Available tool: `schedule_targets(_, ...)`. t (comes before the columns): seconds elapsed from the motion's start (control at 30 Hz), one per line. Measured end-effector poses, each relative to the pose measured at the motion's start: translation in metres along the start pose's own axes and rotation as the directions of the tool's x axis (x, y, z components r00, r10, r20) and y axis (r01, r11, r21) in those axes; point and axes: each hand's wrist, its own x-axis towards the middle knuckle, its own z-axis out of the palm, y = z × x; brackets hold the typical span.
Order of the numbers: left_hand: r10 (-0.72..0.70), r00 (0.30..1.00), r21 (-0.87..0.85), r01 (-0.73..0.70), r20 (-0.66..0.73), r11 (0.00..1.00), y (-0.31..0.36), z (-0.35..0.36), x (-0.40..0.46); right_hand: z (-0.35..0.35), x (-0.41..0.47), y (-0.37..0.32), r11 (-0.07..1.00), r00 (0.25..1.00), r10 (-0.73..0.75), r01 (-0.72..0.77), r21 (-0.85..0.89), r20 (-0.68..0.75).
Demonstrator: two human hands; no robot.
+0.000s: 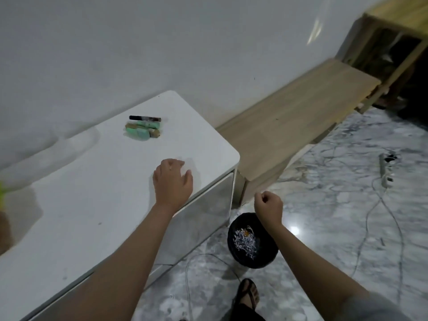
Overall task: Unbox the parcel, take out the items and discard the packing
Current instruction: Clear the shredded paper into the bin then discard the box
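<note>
- fingers of the left hand [172,181] lie loosely spread, palm down, on the white glossy cabinet top [92,205] near its front right corner, holding nothing.
- right hand [268,208] hangs curled into a fist above the black round waste bin [252,242] on the floor; whether it grips anything cannot be told.
- shredded white paper packing [244,242] sits inside that bin.
- small green-and-brown items [142,132] and a dark slim pen-like stick [144,117] lie together further back on the cabinet, well apart from the left hand.
- grey marbled floor [335,228] carries loose cables and a sandalled foot [247,295].

White cabinet [92,205], black bin [266,258] (grey-veined marble floor [335,228])
</note>
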Motion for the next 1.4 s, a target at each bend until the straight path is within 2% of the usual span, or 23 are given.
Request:
schedule_targets(0.1, -0.06, 0.998, 0.117, 0.064, -0.035, 0.991, 0.01, 0.016, 0.006, 0.003, 0.025, 0.032, 0.992, 0.996, 0.094, -0.093, -0.089, 0.003)
schedule_targets(0.23, -0.041, 0.996, 0.169, 0.054, -0.077, 0.984, 0.008, 0.019, 0.004, 0.013, 0.048, 0.072, 0.954, 0.966, 0.252, -0.237, -0.181, 0.062)
schedule_targets(0.37, -0.043, 0.996, 0.164, 0.055, -0.078, 0.985, 0.008, 0.021, 0.005, 0.018, 0.062, 0.097, 0.914, 0.909, 0.386, -0.354, -0.2, 0.157)
schedule_targets(0.5, -0.057, 0.996, 0.15, 0.067, -0.072, 0.986, 0.009, 0.021, 0.005, 0.017, 0.066, 0.106, 0.883, 0.867, 0.459, -0.422, -0.204, 0.193)
schedule_targets(0.73, -0.069, 0.995, 0.142, 0.078, -0.067, 0.987, 0.011, 0.021, 0.005, 0.015, 0.065, 0.101, 0.881, 0.86, 0.471, -0.446, -0.16, 0.194)
schedule_targets(0.87, -0.06, 0.995, 0.137, 0.07, -0.075, 0.988, 0.012, 0.02, 0.005, 0.01, 0.06, 0.098, 0.886, 0.861, 0.454, -0.41, -0.215, 0.23)
schedule_targets(1.13, -0.062, 0.994, 0.124, 0.073, -0.092, 0.99, 0.007, 0.024, 0.005, -0.003, 0.041, 0.101, 0.867, 0.859, 0.494, -0.476, -0.145, 0.131)
schedule_targets(1.3, -0.089, 0.994, 0.052, 0.093, -0.058, 0.994, 0.006, 0.023, 0.005, -0.015, 0.018, 0.073, 0.932, 0.948, 0.318, -0.305, -0.197, 0.037)
schedule_targets(1.4, -0.129, 0.991, -0.13, 0.134, 0.047, 0.982, 0.005, 0.013, 0.007, -0.015, 0.005, 0.053, 0.961, 0.968, 0.243, -0.231, -0.152, 0.068)
